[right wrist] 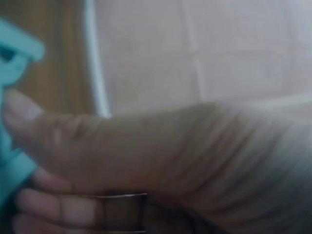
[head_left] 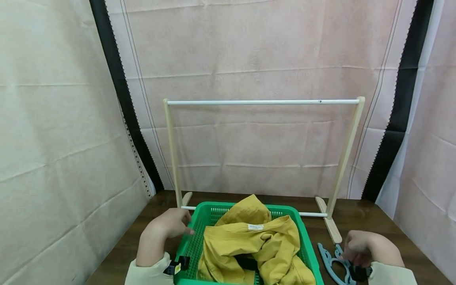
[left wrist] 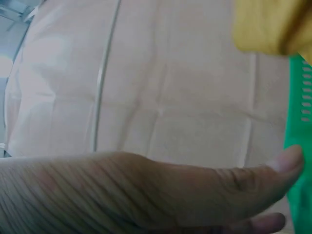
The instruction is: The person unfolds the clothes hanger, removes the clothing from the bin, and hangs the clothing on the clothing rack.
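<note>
A mustard-yellow garment (head_left: 246, 241) with a white label lies bunched in a green plastic basket (head_left: 310, 245). By the basket's left rim is my left hand (head_left: 169, 226), fingers loosely bent and holding nothing. In the left wrist view its thumb (left wrist: 234, 187) overlaps the green basket wall (left wrist: 297, 136); whether it touches is unclear. To the right of the basket, my right hand (head_left: 370, 247) pinches a light blue plastic hanger (head_left: 329, 263) lying on the table. The right wrist view shows the thumb (right wrist: 24, 112) and curled fingers at the blue hanger (right wrist: 19, 44).
Behind the basket stands a rack with a white top bar (head_left: 263, 102), pale side posts (head_left: 343, 162) and a low crossbar. Its right foot (head_left: 331, 225) reaches toward the hanger. A brown wooden table (head_left: 292, 201) lies beneath, with pale fabric walls (head_left: 249, 47) around it.
</note>
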`<act>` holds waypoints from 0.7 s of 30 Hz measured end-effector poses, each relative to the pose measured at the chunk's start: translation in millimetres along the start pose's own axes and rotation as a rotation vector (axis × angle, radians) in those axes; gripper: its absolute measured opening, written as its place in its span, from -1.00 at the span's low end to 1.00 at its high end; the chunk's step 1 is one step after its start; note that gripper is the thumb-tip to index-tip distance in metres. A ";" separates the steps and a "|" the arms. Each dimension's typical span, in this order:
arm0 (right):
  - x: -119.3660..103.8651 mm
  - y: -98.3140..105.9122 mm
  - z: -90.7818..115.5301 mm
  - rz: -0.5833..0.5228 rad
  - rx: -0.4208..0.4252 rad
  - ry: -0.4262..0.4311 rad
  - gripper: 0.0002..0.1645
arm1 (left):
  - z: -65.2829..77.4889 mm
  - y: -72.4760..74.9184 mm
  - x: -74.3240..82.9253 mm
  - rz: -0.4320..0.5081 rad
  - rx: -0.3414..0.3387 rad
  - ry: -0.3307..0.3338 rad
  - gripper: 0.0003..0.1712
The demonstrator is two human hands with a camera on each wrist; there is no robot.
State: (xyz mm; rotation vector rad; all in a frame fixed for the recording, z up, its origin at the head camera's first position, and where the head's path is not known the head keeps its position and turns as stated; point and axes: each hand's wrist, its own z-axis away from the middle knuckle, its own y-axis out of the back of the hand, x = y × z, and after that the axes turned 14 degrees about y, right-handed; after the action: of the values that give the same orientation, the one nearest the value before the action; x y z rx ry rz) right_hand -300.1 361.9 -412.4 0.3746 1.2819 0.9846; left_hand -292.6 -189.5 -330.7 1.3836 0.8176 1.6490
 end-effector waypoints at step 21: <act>6.3 -6.1 -9.7 0.028 -0.032 -0.026 -0.79 | -1.5 -4.1 2.3 0.043 -0.063 0.067 -0.37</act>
State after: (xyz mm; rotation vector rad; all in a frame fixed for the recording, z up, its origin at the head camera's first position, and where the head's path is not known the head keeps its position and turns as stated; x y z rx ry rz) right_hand -306.7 360.8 -423.6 0.3798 1.2390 1.0198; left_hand -293.6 -185.6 -333.5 1.3164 0.7718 1.7474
